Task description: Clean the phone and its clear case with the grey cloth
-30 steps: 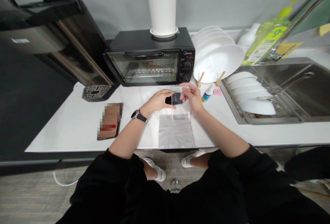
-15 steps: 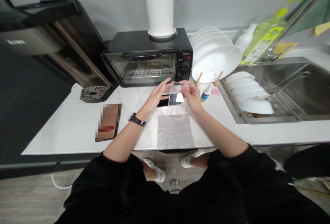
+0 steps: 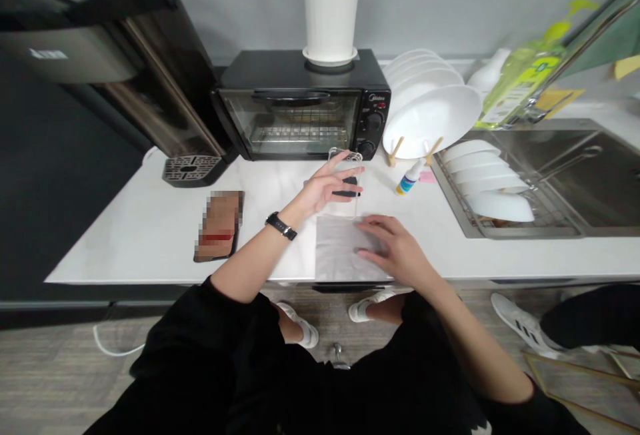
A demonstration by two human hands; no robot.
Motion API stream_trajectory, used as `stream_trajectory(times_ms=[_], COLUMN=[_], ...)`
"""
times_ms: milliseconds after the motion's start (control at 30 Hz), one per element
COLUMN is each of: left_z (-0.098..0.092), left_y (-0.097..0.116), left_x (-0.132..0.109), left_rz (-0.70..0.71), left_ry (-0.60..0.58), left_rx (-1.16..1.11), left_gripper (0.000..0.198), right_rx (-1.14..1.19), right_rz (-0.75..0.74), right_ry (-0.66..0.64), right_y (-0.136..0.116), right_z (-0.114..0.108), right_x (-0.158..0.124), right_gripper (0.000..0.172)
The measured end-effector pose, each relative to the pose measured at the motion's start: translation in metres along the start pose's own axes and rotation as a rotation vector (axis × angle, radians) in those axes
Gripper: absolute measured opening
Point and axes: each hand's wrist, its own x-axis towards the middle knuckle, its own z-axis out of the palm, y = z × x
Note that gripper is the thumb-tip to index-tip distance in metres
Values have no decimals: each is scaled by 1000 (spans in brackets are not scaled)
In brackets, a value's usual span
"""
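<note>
My left hand, with a black watch on the wrist, holds a clear phone case. Its fingers are spread across the case, which stands over the counter. Behind the see-through case lies a dark flat object, partly hidden by my fingers. My right hand hovers at or touches the right side of a grey cloth, thumb and fingers apart with nothing seen between them. The cloth lies flat at the counter's front edge. Left of my forearm rests a phone, its surface blurred out.
A toaster oven with a white pot on top stands behind. A small spray bottle, racked plates and a sink with bowls are on the right. At left stands a drink machine. Another person's shoe shows lower right.
My right hand has let go of the phone case and moved down to the grey cloth. The case stays with my left hand, whose fingers now reach across it. The view has shifted slightly.
</note>
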Motion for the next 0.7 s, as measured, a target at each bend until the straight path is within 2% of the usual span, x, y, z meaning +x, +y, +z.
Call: stream_trajectory(times_ms=[67,167,267,333,433,500,600,700], left_z=[3,7,9,9,10,12,16,18], left_y=[-1,-2,-4,-7,-12,-14,-15,-12], left_x=[1,1,1,2,3,3,1,0], left_rz=[-10,-33,-77,-95,-96,-102,-122,-135], left_ry=[3,0,-16,-42,-70,-76,-89,-65], left_rx=[-37,-103,-219,-292,-351,-364,-349,-341], left_gripper=[93,80,86,87,85,83,78,73], right_rx=[-54,-20,63,33,-137,-227,-226,-205], right_rz=[27,92,183,211,97,6,-36,-72], right_ry=[-54,9,125,229,400,375,230,186], right_y=[2,0,-7,-13,-15,-11,3,15], right_z=[3,-4,-25,-42,-55,-49,-23,3], right_x=[-11,-11,-2,9,37,62,97,110], right_gripper=[18,16,20,20,13,7,20,29])
